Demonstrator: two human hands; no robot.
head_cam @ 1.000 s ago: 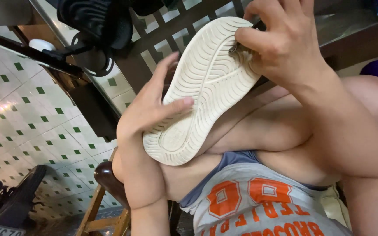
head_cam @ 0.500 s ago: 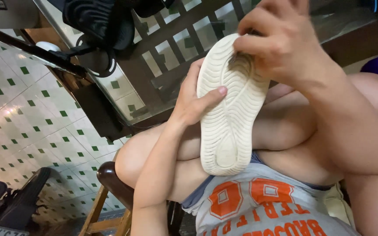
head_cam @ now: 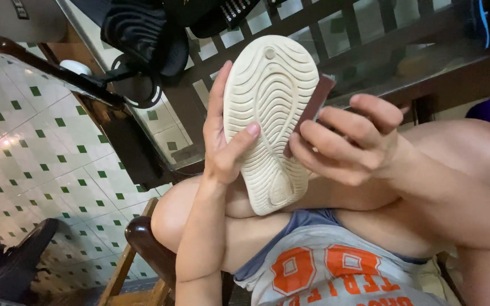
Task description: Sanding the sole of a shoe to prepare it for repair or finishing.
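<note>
Sole of one cream shoe faces us, held upright above our knees.
Our left hand holds the shoe from its left edge, thumb across the ribbed sole. Our right hand pinches one small dark-red block between the fingers and presses it against the right edge of the sole. One glass table stands behind.

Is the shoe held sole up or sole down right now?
Sole up: the cream shoe shows its wavy treaded underside to the camera, toe end high, gripped at its edge by the left hand.
</note>
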